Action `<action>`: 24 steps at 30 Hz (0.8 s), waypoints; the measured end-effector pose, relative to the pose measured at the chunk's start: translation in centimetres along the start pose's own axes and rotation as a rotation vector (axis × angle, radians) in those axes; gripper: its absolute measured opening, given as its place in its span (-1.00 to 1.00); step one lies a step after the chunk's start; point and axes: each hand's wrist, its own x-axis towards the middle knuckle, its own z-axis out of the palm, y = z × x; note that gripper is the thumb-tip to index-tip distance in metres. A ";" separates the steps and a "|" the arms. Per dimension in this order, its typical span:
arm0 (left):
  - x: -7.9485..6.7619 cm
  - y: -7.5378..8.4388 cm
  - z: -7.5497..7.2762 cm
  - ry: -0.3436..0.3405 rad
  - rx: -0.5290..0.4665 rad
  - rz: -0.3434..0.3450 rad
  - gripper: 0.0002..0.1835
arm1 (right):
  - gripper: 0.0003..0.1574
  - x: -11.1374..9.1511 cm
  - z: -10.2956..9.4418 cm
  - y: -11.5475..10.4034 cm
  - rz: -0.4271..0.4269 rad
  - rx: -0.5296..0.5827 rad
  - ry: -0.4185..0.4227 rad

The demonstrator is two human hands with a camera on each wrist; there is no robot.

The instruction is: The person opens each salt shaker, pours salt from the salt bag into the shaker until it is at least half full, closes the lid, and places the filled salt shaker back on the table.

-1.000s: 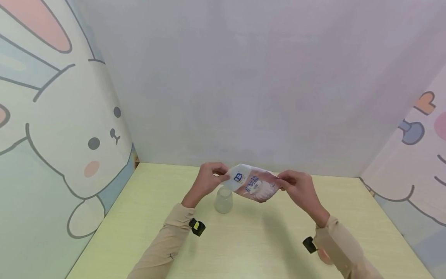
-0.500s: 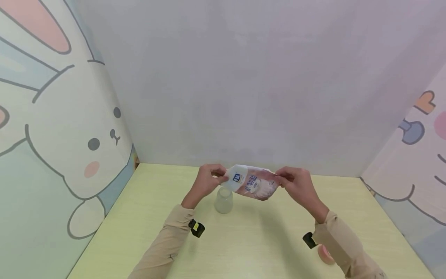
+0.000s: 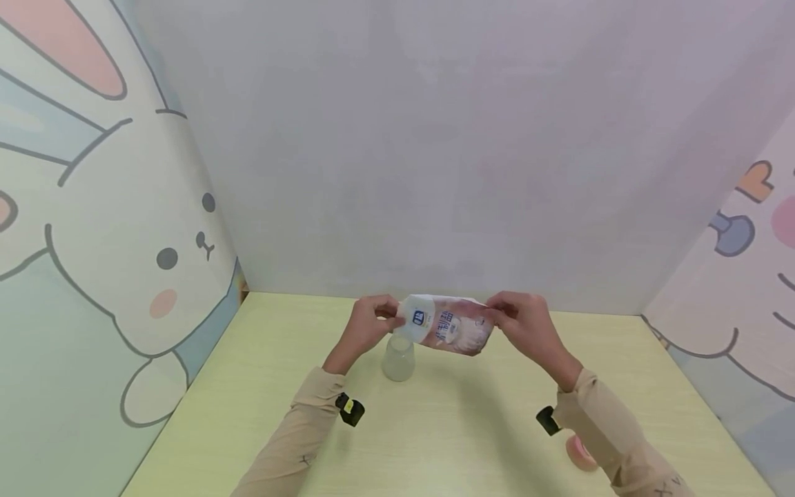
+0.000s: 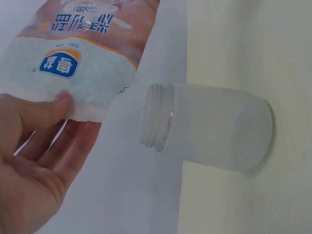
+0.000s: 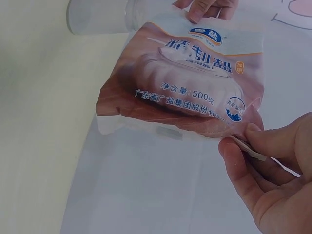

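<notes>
A salt bag (image 3: 444, 324), white and pinkish-brown with a blue logo and "500" printed on it, is held sideways above the table between both hands. My left hand (image 3: 370, 322) pinches its white end between thumb and fingers. At the brown end, my right hand (image 3: 526, 327) pinches a corner, clearly seen in the right wrist view beside the printed bag (image 5: 185, 83). Below the bag's white end, an open-mouthed frosted glass jar (image 3: 399, 357) stands upright on the table. Its threaded neck shows in the left wrist view, where the jar (image 4: 214, 126) appears sideways.
A round pink object (image 3: 580, 453), perhaps a lid, lies on the pale yellow table (image 3: 410, 442), partly behind the right sleeve. A plain grey-white wall (image 3: 435, 152) closes off the back. Side panels with a cartoon rabbit (image 3: 149, 228) flank the table.
The bag has shifted slightly left and levelled out, its right end lifted a little. My right hand has moved up and left with it; the left hand has drifted slightly left. The jar stays put.
</notes>
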 end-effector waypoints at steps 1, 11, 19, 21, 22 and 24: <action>0.0 -0.1 0.0 0.002 -0.003 -0.003 -0.87 | -0.94 0.1 0.0 0.0 -0.001 -0.002 -0.001; 0.0 -0.6 0.1 0.007 -0.033 -0.030 -0.88 | -0.93 0.4 0.2 -0.1 0.006 -0.010 -0.018; 0.0 -1.2 0.2 0.013 -0.049 -0.045 -0.87 | -0.89 0.9 0.3 -0.5 -0.034 -0.011 -0.023; 0.0 -1.3 0.2 0.018 -0.057 -0.049 -0.86 | -0.87 1.1 0.3 -0.6 -0.046 -0.010 -0.025; 0.0 -1.3 0.2 0.021 -0.060 -0.050 -0.86 | -0.87 1.2 0.3 -0.7 -0.053 -0.009 -0.026; 0.0 -1.3 0.2 0.023 -0.063 -0.056 -0.86 | -0.87 1.4 0.3 -0.8 -0.060 -0.009 -0.027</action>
